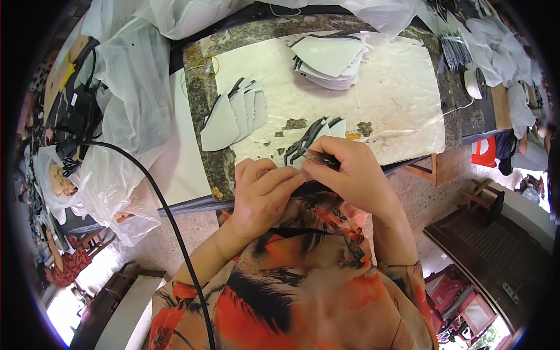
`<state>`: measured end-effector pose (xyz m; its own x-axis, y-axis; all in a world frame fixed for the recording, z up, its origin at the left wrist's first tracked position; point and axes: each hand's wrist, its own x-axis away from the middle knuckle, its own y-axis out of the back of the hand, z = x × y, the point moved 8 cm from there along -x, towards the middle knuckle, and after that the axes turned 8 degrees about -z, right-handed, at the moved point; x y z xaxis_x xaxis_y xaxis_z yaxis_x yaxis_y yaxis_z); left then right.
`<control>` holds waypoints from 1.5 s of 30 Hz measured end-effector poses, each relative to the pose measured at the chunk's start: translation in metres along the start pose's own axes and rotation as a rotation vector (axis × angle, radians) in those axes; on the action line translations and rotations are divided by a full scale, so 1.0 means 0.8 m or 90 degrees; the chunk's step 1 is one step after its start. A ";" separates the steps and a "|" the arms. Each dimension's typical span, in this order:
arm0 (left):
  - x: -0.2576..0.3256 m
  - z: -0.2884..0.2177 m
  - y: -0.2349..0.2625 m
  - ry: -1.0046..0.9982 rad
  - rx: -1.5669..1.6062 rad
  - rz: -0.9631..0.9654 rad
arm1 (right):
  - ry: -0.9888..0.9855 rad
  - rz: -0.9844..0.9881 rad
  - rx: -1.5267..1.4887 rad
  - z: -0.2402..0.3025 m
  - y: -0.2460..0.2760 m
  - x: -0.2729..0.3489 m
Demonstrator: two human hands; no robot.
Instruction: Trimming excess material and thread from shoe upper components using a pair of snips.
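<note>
Close to the table's near edge, both hands meet at a small bunch of white curved pieces with black edging [314, 133]. My left hand [261, 192] has its fingers curled and closed on the near end of these pieces. In my right hand [350, 169] is a small dark tool with thin metal blades [322, 158], like thread snips; the fingers hide most of it. Its blades are at the black edging. A fanned row of similar white pieces [234, 114] lies to the left, and a thicker pile of them [329, 58] lies farther back.
White paper, worn through in spots [402, 99], covers the work board. A white thread spool [474, 83] stands at the right, its thread trailing across the paper. Plastic bags [131, 87] crowd the left. A black cable [169, 213] passes my left arm. A yellow ring [207, 67] lies at the back left.
</note>
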<state>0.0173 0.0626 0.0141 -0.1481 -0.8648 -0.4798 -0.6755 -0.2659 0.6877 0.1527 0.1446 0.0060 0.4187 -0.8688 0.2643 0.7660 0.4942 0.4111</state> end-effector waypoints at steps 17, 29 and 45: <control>0.000 0.001 0.000 0.014 -0.034 0.031 | 0.023 -0.037 0.168 -0.007 -0.004 -0.016; -0.002 -0.001 -0.008 0.031 -0.057 0.059 | 0.132 -0.081 0.193 0.014 0.025 -0.028; -0.026 -0.010 -0.009 0.101 -0.051 0.039 | 0.184 -0.051 0.213 0.008 0.021 -0.038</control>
<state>0.0311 0.0790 0.0231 -0.0676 -0.9351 -0.3479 -0.6082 -0.2378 0.7573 0.1500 0.1798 0.0106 0.5195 -0.8543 -0.0146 0.6219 0.3664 0.6921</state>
